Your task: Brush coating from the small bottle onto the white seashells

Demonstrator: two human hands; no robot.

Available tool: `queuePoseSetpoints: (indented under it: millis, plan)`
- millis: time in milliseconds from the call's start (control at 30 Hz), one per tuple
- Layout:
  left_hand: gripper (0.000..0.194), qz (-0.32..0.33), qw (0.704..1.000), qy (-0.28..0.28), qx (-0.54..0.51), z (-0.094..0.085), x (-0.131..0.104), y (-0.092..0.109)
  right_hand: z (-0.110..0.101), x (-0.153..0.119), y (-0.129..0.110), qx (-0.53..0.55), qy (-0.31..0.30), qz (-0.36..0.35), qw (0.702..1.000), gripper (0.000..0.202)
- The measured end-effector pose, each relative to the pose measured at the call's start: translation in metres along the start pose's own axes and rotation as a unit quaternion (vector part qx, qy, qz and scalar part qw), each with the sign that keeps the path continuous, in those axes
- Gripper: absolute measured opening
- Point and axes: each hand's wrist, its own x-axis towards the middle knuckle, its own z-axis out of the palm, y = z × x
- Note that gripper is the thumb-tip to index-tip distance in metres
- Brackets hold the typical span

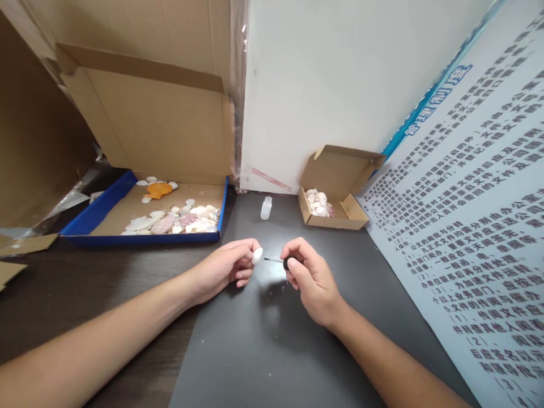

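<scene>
Between the thumb and fingers of my left hand (227, 262) is a small white seashell (257, 255). My right hand (312, 277) pinches the black cap of a brush applicator (287, 263). Its thin stem and dark tip point left at the shell, with a small gap between them. Beyond the hands, an uncapped small bottle (266, 208) of whitish, translucent look stands upright on the dark grey mat (238, 351).
At the left, a blue-edged box (144, 238) holds many shells and an orange scallop shell (160, 190). A small cardboard box (335, 222) with shells (318, 204) stands at the back right. A printed board (476, 187) leans along the right.
</scene>
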Motion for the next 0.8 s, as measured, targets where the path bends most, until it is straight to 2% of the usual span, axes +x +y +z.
queuePoseSetpoints:
  millis: [100, 233, 400, 567, 800]
  plan:
    - [0.006, -0.002, 1.000, 0.001, 0.001, -0.0004, 0.0004, -0.0010, -0.0002, -0.0009, 0.0020, 0.048, -0.028, 0.004, 0.998, 0.011]
    - [0.006, -0.003, 1.000, 0.000, -0.003, -0.0011, 0.0007, -0.0023, -0.0003, -0.0002, 0.0047, -0.010, -0.005, 0.014, 1.000, 0.009]
    - [0.006, -0.001, 1.000, -0.004, -0.006, -0.0020, 0.0006, -0.0022, -0.0005, -0.0009, 0.0021, 0.052, -0.016, 0.011, 0.998, 0.012]
    - [0.006, 0.001, 1.000, -0.011, -0.007, -0.0032, 0.0022, -0.0025, -0.0018, 0.0025, 0.0030, -0.060, 0.009, 0.035, 0.998, 0.009]
    - [0.007, 0.053, 0.998, -0.004, 0.024, 0.0021, -0.0007, -0.0006, -0.0027, 0.0040, 0.0070, -0.071, 0.007, 0.017, 0.997, 0.011]
